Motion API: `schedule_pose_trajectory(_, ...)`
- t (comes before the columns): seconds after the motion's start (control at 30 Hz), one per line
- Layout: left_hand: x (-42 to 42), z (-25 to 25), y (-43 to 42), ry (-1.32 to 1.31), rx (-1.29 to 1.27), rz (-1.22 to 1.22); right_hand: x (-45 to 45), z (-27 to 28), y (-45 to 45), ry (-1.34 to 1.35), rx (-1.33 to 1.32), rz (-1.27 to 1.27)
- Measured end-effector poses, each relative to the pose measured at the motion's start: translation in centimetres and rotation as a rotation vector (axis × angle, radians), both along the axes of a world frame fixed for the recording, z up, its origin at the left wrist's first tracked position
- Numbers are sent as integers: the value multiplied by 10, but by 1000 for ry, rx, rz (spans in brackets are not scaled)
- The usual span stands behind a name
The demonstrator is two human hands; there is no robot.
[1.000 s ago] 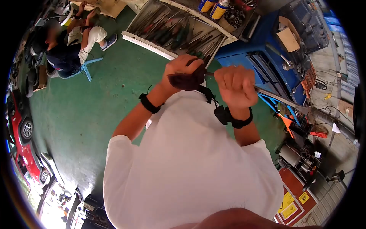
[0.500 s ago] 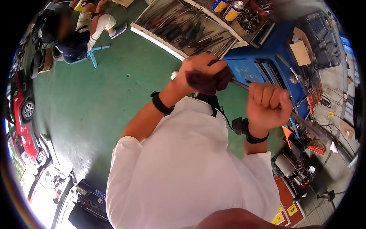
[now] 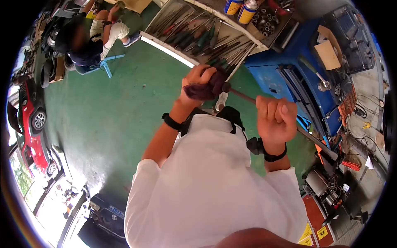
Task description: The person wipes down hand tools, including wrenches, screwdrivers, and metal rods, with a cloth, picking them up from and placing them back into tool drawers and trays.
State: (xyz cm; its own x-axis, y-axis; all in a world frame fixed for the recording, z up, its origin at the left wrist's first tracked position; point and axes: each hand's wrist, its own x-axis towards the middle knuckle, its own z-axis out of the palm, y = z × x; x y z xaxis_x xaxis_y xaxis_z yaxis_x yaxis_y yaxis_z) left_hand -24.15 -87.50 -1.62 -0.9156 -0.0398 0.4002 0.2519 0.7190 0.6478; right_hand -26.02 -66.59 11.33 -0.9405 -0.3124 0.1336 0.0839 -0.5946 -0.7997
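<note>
My left hand (image 3: 197,79) is closed around a bunched dark maroon rag (image 3: 202,89), which wraps one end of a long metal bar (image 3: 244,96). A dark knob or collar shows on the bar just beside the rag; what lies inside the cloth is hidden. Further along, my right hand (image 3: 277,119) grips the same bar in a fist. Past that fist the bar runs down to the right and ends in a thicker, flattened part. Both hands are in front of my body, above the floor and near an open drawer (image 3: 165,46).
Screwdrivers and rods fill the drawer. Spray cans (image 3: 248,11) and sockets (image 3: 264,21) stand above it. A blue tool cabinet (image 3: 264,76) is at right. At upper left a person (image 3: 84,45) sits on a blue stool (image 3: 108,66). A red car (image 3: 35,124) is far left.
Both hands have shifted left and the bar has come with them. More of the bar now shows between the hands, including the dark collar next to the rag. The view has shifted slightly.
</note>
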Motion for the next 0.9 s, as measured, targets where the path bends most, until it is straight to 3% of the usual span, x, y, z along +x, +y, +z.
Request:
schedule_pose_trajectory(0.13, 12, -5, -11, -74, 148, -1, 6, 1, -6, -48, 67, -22)
schedule_pose_trajectory(0.2, 15, 3, -12, -329, 73, -147, 10, -2, -8, -23, 81, -2)
schedule_pose_trajectory(0.23, 8, 2, -14, -338, -28, -319, 13, -3, -7, -6, 93, 94)
schedule_pose_trajectory(0.3, 15, 4, -12, -317, 26, -455, 14, -12, -5, 29, 35, 250)
schedule_pose_trajectory(0.37, 17, 21, -4, -282, 105, -709, 12, -21, -12, -65, -2, 210)
schedule_pose_trajectory(0.4, 22, 23, 2, -291, 110, -702, 8, -26, -18, -149, -45, 180)
schedule_pose_trajectory(0.47, 22, 26, 6, -476, 457, -753, -11, -42, -24, -272, -133, 193)
schedule_pose_trajectory(0.53, 24, 13, 0, -385, 383, -775, -17, -47, -30, -435, -195, 198)
schedule_pose_trajectory(0.6, 25, 15, -8, -455, 555, -676, -18, -39, -31, -331, -165, 241)
schedule_pose_trajectory(0.67, 25, 24, -23, -522, 533, -587, -24, -27, -31, -150, -227, 209)
schedule_pose_trajectory(0.73, 32, 27, -38, -433, 534, -466, -32, -15, -30, -141, -179, 220)
schedule_pose_trajectory(0.9, 40, 30, -65, -540, 539, -493, -44, -19, -37, -131, -180, 270)
